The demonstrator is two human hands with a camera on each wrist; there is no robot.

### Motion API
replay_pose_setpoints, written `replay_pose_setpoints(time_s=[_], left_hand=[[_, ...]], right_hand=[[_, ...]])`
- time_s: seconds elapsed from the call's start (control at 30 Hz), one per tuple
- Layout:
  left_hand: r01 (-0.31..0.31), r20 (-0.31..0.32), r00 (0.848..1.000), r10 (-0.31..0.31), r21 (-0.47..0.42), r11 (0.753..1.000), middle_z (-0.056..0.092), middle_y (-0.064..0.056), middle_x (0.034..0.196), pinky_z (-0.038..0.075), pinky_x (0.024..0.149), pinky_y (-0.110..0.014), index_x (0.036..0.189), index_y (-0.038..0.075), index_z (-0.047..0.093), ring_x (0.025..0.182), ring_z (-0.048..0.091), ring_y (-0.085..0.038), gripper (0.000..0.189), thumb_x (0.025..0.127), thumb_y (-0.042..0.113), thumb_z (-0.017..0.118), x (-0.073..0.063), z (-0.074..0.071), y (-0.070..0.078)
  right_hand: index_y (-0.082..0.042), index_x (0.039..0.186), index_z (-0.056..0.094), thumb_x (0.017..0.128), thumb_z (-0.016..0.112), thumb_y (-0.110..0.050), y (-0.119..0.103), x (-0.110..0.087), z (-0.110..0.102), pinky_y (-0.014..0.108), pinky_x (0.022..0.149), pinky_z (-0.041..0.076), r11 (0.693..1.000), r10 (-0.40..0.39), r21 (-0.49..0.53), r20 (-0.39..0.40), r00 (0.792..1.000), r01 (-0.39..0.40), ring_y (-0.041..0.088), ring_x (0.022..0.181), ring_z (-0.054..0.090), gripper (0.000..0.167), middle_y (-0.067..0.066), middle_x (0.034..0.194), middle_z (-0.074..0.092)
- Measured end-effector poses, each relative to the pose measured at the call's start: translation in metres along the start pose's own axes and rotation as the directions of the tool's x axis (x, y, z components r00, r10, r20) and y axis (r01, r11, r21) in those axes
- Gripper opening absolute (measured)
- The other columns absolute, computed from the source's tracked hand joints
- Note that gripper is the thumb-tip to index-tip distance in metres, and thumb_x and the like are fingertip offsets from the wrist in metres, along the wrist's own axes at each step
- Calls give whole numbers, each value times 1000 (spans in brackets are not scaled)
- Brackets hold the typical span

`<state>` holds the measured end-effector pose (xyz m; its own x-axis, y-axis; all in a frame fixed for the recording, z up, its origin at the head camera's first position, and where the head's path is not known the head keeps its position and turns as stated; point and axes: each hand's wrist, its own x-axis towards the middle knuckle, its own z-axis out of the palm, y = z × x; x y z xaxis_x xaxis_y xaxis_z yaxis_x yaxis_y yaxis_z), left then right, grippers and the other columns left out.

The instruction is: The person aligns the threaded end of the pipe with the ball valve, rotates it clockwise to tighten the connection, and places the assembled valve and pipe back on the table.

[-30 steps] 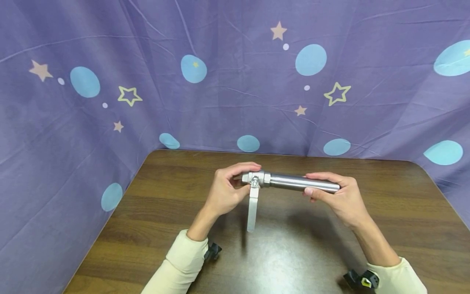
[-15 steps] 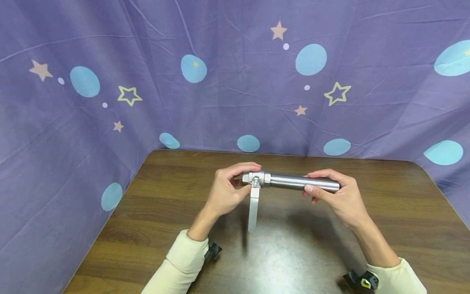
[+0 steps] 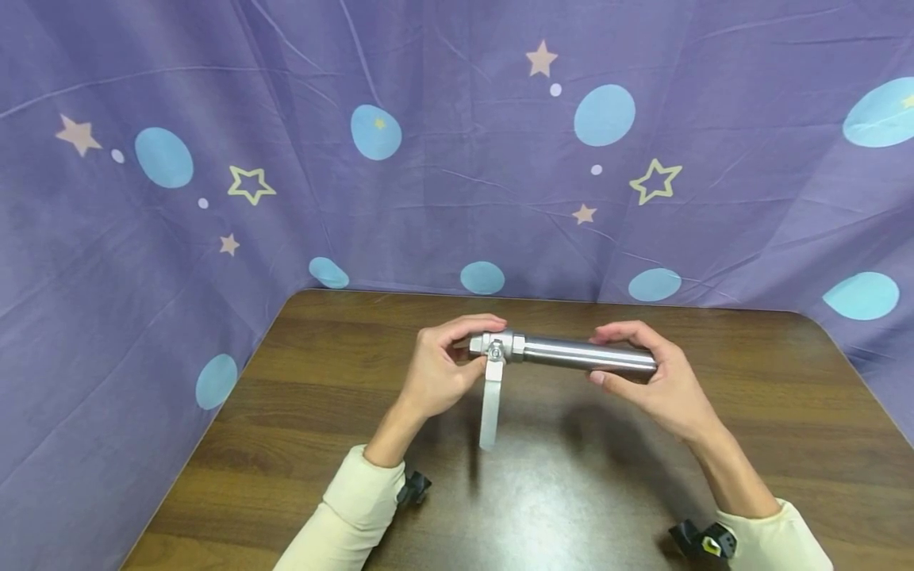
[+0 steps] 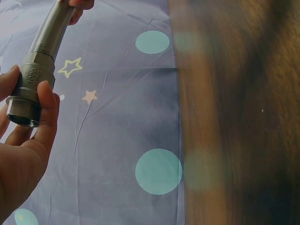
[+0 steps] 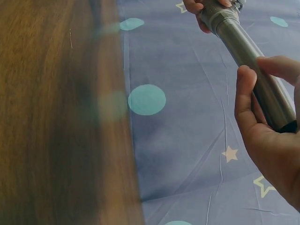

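Note:
A ball valve (image 3: 497, 346) with a flat lever handle (image 3: 490, 412) and a long steel pipe (image 3: 564, 353) form one straight piece, held up over the table. My left hand (image 3: 443, 369) grips the valve body, thumb near the lever's pivot and fingers over the top. In the left wrist view the valve's hexagonal open end (image 4: 23, 112) shows between the fingers. My right hand (image 3: 664, 385) is around the pipe's far end, fingers behind and thumb in front. In the right wrist view its fingertips (image 5: 246, 77) lie right at the pipe's side.
The brown wooden table (image 3: 286, 444) spreads beneath both hands. A purple curtain (image 3: 443, 174) with stars and blue dots hangs behind it and at the left. Black wrist camera mounts (image 3: 414, 488) stick out from both cream sleeves (image 3: 350, 507).
My right hand's fingers and thumb have spread a little and shifted along the pipe's surface. The left hand and the valve have barely moved.

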<state>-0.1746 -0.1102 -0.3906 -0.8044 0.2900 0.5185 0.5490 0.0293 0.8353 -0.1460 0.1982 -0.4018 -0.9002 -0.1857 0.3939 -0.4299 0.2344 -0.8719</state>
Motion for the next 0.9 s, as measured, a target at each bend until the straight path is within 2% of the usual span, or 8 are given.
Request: replay_pose_setpoints(time_s=[0.13,0.4,0.77,0.9], left_hand=[[10,-6,1000,-10,-3,1000,76,-23,126,67,90,-27,119,-6,76,115,73,-17,44,79,-20,66,-1,-1,0],[24,-10,1000,-24,-23,999,76,-25,127,67,89,-25,120,-8,75,113,71,-5,44,79,-20,63,-1,-1,0],[17,-7,1000,-17,-26,1000,75,-25,127,67,90,-27,120,-9,75,112,72,-5,43,80,-20,64,0,-3,1],[16,-5,1000,-16,-30,999,75,-25,127,67,91,-28,121,-9,75,112,72,-5,43,80,-19,63,0,-3,1]], right_hand=[[-1,130,65,81,85,12,1,0,-1,16,80,63,999,-40,-26,14,999,41,5,98,74,54,-5,121,75],[-2,122,64,80,83,16,2,-1,-1,16,77,62,996,-80,-27,31,996,81,3,97,72,49,-3,121,71],[-10,120,73,82,86,9,3,-1,0,17,67,60,993,-85,-76,14,996,86,5,88,70,44,-6,119,75],[-8,121,75,82,86,9,3,0,-1,16,65,59,994,-87,-74,2,996,86,4,86,70,44,-8,116,78]])
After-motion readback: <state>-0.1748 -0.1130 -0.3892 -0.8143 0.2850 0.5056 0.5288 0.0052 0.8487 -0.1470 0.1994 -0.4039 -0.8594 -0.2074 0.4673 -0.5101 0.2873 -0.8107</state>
